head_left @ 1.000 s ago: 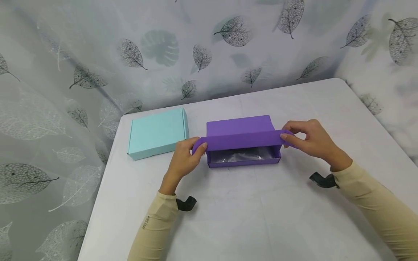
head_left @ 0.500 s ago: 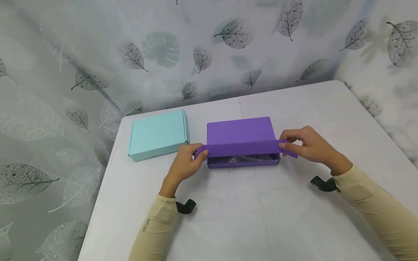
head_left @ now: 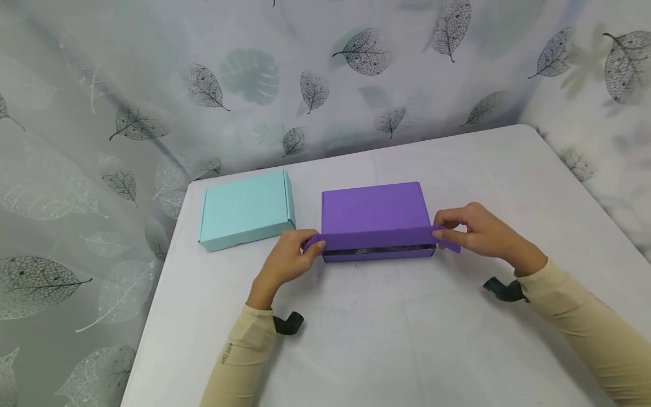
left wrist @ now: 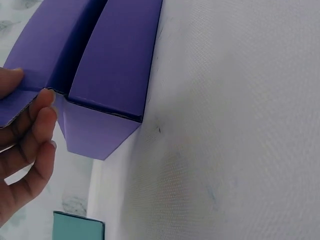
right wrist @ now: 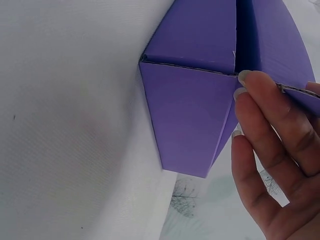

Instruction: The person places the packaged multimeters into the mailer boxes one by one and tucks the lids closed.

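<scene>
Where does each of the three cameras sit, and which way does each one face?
Head: above, looking forward and down at the table; shows both sleeves, left hand and right hand pinching the purple box lid's side flaps, teal box beside.
Left wrist: low at the box's left end, looking along it; fingers show.
Right wrist: low at the box's right end; fingers show.
All three share the purple box; head and left wrist also share the teal box.

Bright, even light leaves only faint shadows on the white worktop [head_left: 386,339]; wrist views are soft, the hands blurred.
</scene>
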`<state>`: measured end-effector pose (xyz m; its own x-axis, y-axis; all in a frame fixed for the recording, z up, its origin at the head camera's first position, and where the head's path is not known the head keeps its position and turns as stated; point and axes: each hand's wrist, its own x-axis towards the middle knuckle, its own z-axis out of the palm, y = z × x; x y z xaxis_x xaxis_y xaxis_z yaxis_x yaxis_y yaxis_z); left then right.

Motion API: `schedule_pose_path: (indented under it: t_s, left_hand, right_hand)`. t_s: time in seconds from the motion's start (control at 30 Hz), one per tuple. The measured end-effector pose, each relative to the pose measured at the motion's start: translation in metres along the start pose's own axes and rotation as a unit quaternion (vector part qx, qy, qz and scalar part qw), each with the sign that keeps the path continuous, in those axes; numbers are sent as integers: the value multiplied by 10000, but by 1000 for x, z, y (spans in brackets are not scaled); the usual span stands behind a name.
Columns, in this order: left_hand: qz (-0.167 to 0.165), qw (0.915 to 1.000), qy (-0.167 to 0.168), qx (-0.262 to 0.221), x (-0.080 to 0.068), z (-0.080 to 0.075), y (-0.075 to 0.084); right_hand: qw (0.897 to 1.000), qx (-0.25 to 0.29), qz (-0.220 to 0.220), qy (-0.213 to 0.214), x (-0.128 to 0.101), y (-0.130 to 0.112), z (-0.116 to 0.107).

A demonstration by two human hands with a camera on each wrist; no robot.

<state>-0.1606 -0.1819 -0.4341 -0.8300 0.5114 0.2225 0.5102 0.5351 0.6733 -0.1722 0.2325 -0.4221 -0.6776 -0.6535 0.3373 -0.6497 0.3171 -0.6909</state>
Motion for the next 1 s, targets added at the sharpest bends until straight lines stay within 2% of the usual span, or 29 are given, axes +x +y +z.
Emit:
schedule_pose_path:
  t_s: [0.6,0.83,1.0]
  left_hand:
    - [-200,9993,-304,60,0,0,-4]
    - [-231,9986,-343,324,-2,-1,8]
    - [-249,9973,-520,461,0,-5,18]
  right_hand:
    - [9994,-209,100,-238,-1,0,4]
    - [9956,-868,32,-346,-2,-6,4]
    - [9944,-999,-91,-340,-3,-8,3]
